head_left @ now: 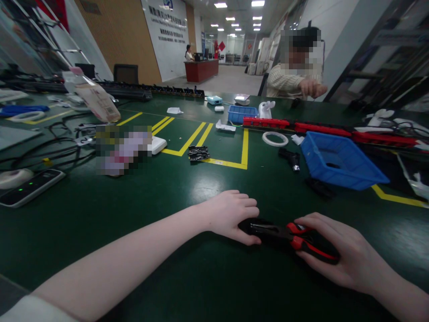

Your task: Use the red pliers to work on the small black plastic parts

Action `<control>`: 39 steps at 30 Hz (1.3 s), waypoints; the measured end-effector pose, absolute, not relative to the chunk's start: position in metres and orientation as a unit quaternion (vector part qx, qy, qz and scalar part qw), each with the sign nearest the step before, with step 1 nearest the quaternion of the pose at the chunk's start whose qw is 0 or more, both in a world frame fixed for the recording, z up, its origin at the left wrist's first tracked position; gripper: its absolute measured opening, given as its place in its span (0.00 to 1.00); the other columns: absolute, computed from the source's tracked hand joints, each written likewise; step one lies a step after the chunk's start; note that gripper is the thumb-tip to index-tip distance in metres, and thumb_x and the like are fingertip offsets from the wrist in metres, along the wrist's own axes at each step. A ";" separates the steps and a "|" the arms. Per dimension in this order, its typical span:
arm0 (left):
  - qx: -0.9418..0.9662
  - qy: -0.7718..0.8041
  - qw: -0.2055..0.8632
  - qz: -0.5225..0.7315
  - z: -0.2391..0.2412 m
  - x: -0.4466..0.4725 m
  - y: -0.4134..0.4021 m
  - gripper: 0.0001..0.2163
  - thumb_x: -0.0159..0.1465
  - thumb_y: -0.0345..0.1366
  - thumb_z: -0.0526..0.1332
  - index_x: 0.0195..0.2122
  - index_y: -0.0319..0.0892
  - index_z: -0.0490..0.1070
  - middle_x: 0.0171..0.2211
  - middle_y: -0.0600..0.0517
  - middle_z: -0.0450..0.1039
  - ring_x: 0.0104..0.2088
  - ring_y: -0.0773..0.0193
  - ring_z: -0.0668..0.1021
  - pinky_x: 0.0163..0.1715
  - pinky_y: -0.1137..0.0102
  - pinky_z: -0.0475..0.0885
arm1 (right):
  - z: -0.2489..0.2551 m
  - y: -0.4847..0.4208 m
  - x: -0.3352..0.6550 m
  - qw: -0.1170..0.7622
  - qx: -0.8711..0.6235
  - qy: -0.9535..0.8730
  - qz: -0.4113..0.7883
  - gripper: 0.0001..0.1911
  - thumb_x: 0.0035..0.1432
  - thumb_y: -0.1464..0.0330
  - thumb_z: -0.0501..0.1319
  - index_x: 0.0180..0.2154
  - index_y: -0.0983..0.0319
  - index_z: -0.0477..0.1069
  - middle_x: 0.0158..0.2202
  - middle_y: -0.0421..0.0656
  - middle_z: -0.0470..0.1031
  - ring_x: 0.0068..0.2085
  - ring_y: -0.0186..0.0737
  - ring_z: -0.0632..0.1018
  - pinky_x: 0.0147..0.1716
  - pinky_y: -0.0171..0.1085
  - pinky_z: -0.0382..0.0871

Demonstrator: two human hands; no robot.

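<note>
My right hand (348, 250) is closed around the red and black handles of a pair of pliers (301, 237). The jaws point left toward my left hand (234, 214). Its fingers are curled over a small black part (248, 225), mostly covered by my palm and thumb. The jaws meet or overlap this dark part; against the dark table I cannot tell whether they grip it. Further off, a cluster of black parts (199, 154) lies beside a yellow tape line, and another black piece with a shiny end (290, 159) rests near the blue bin.
A blue bin (342, 161) stands at the right, with a tape roll (275, 138) and a red strip (321, 128) behind it. Bottle (95, 96), cables and a black device (31, 188) occupy the left. Across the table sits a person (295, 80).
</note>
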State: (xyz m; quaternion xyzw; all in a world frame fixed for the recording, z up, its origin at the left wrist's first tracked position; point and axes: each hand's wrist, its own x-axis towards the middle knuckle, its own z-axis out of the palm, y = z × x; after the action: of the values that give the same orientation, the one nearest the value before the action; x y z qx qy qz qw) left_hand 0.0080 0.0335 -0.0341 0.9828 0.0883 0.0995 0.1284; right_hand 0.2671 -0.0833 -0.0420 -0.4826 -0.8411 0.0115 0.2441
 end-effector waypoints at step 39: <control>0.985 0.085 0.098 0.113 -0.038 0.009 0.033 0.18 0.59 0.52 0.61 0.31 0.40 0.69 0.30 0.54 0.68 0.30 0.65 0.70 0.28 0.70 0.60 | -0.044 -0.081 0.268 0.231 -0.450 -0.862 -0.023 0.20 0.54 0.63 0.61 0.48 0.60 0.65 0.40 0.47 0.74 0.38 0.40 0.77 0.35 0.37 0.74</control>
State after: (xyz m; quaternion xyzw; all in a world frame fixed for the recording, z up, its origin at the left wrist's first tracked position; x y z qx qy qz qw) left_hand 0.0085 0.0333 -0.0381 0.9851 0.0855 0.1127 0.0982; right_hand 0.2685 -0.0809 -0.0440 -0.4504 -0.8622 -0.0232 0.2308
